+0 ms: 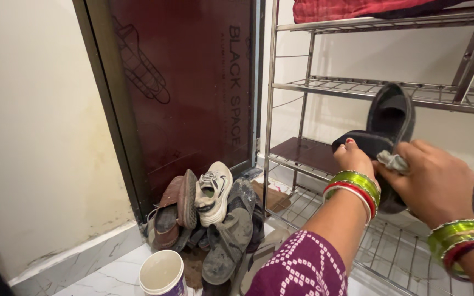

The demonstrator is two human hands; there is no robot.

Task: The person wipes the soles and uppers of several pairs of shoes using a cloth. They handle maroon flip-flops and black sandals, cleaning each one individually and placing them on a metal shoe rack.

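Fingers (352, 151) grip black shoe (390, 118) before rack (368, 90), shoe pile (209, 219) beside.

At three o'clock, slipper (391, 118) in left hand (354, 158) before rack (357, 90), cloth (393, 161) in right hand (437, 183) touching it; at seven, shoe pile (209, 219) against door (187, 82), bucket (162, 272) just before pile at six.

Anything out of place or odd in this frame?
Yes: the shoes lie heaped on the floor against the dark door, several dusty-soled, while the metal rack shelves are mostly bare. The left hand grips a black shoe.
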